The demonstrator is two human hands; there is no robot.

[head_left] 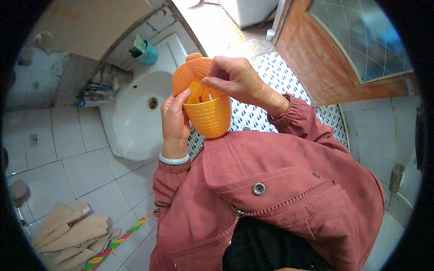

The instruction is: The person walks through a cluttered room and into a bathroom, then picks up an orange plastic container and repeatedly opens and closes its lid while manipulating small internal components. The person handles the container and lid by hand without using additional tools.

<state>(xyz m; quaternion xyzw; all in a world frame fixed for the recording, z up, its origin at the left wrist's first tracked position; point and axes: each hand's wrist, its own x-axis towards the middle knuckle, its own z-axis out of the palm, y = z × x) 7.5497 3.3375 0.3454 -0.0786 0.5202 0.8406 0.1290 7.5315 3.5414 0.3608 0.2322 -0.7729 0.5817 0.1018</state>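
A yellow corn-shaped holder [209, 116] with an orange leaf-shaped back [184, 77] is held up in front of my jacket. My left hand [175, 118] grips its left side, the thumb lying over the rim where the back meets the cup. Above the cup's opening, my right hand [238, 80] is closed in a pinch, its fingertips close to the orange back. What those fingers hold, if anything, is hidden. Just inside the rim show small slim things, one with a white tip and one brownish; their kind I cannot make out.
Left of the holder is a white washbasin [131, 122], with a blue cup [148, 54] on its far edge. A wooden door [298, 49] with a glass pane stands at right. Beige cloths [74, 230] and a colourful braided cord [117, 241] hang at lower left.
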